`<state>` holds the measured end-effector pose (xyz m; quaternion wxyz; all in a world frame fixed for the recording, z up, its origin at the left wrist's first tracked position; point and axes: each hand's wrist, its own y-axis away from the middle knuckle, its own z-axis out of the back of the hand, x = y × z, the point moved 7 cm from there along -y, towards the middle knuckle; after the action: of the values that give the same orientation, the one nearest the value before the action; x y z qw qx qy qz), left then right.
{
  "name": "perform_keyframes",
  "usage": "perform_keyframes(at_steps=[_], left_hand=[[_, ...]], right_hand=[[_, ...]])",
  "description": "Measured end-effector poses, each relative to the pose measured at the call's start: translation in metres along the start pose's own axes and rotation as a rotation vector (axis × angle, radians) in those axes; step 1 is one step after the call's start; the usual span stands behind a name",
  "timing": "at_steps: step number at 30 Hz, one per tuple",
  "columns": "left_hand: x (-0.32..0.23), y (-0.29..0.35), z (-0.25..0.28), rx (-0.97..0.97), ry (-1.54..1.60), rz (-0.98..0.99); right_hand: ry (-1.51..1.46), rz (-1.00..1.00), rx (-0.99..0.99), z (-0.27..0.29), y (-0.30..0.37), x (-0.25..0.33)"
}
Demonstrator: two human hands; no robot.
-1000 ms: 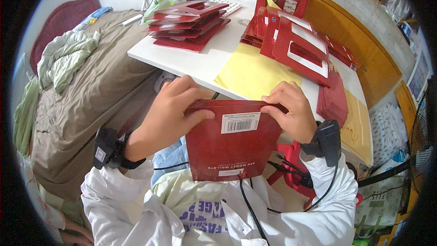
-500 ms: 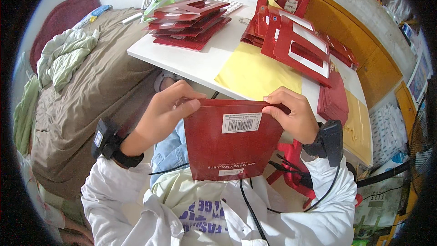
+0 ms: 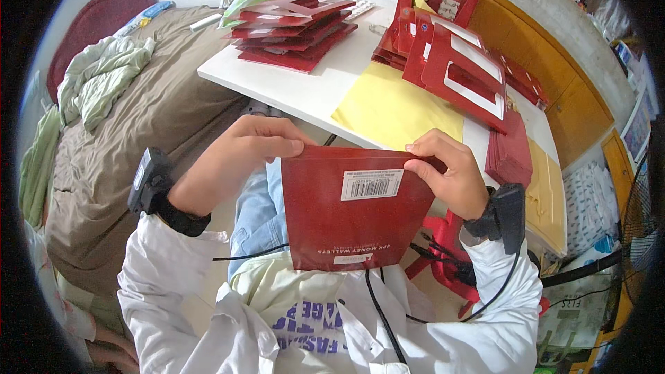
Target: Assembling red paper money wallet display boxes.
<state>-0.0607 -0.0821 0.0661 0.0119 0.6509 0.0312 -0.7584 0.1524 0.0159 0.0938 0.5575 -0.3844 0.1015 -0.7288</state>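
Observation:
In front of my chest hangs a flat red card packet (image 3: 339,221) in clear film, its barcode label facing me and its print upside down. My right hand (image 3: 443,170) pinches the upper right corner between thumb and fingers. At the upper left corner, my left hand (image 3: 256,156) is closed with thumb and fingertips on the film edge; that hand is slightly blurred. The packet's far face is hidden.
A white table (image 3: 277,97) lies ahead, with a stack of red packets (image 3: 294,31) at its left. Yellow sheet (image 3: 395,107), red window-cut cards (image 3: 464,73) and red pieces (image 3: 509,152) sit rightward. A bed (image 3: 145,118) stands left, a red stool (image 3: 443,263) below the table.
My left wrist has swung outward to the left, and the left fingers have shifted slightly at the packet's corner. My right hand keeps its pinch. The view has shifted a little.

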Motion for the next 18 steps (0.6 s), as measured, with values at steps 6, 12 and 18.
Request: perform_keyframes(at_steps=[6, 12, 18], left_hand=[[-0.006, 0.002, -0.004, 0.026, 0.004, -0.036], [-0.006, 0.008, -0.004, -0.043, -0.218, -0.209], [-0.018, 0.02, -0.013, -0.059, -0.527, -0.539]], right_hand=[[-0.014, 0.019, 0.006, -0.001, 0.001, -0.004], [0.001, 0.006, 0.005, -0.002, 0.002, -0.006], [-0.029, -0.016, -0.002, -0.003, 0.004, -0.008]])
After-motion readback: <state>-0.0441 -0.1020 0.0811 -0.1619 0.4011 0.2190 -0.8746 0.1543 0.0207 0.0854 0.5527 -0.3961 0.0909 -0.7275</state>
